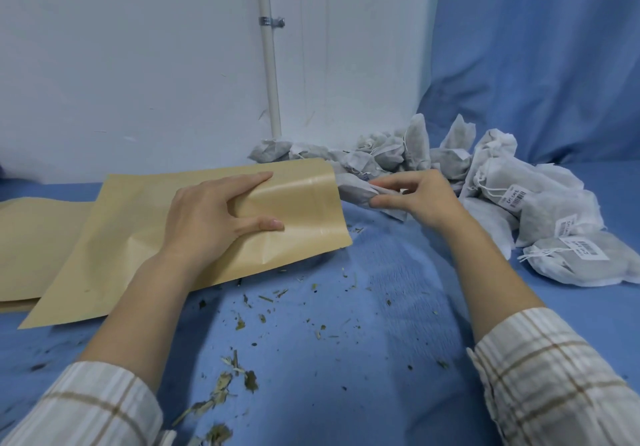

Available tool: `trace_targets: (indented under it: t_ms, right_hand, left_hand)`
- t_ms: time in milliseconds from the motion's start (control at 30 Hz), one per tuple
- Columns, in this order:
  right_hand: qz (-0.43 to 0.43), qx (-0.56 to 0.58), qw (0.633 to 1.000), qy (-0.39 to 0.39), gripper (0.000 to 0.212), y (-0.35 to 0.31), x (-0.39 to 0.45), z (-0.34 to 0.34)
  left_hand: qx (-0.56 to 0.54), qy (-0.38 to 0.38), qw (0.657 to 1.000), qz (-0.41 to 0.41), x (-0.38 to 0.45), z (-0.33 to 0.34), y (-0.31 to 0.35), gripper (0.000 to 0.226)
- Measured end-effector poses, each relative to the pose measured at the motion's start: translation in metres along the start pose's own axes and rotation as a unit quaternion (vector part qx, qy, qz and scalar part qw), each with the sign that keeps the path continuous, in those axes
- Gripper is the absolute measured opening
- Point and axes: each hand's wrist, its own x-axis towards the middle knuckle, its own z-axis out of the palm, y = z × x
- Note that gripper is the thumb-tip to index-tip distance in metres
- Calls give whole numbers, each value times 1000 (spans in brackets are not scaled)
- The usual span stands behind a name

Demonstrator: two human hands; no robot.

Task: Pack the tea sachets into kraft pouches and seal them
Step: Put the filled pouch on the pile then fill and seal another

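A kraft pouch point(138, 237) lies flat on the blue cloth, its mouth pointing right. My left hand point(211, 217) holds the pouch near the mouth, thumb low and fingers spread over the top layer. My right hand point(415, 196) pinches a white tea sachet point(360, 192) whose end sits right at the pouch mouth. A heap of white tea sachets point(398, 151) with strings lies behind the hands, against the wall. Whether the sachet's tip is inside the pouch is hidden.
More kraft pouches point(31, 234) lie stacked under the held one at left. Larger white drawstring bags point(554, 210) with barcode labels pile at right. Loose tea leaves point(228, 383) litter the blue cloth point(363, 359). A white wall with a pipe point(268, 64) stands behind.
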Motion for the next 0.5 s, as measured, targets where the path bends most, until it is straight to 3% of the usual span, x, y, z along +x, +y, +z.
trace_targets:
  t_ms: [300, 400, 500]
  right_hand:
    - [-54, 56, 993, 87, 34, -2, 0, -11]
    - [-63, 111, 991, 49, 32, -10, -2, -13]
    - [-69, 87, 993, -32, 31, -24, -1, 4]
  left_hand:
    - [-15, 9, 1000, -24, 2, -5, -4, 75]
    - [-15, 7, 999, -28, 2, -6, -3, 75]
    - [-49, -22, 998, -15, 0, -4, 2, 72]
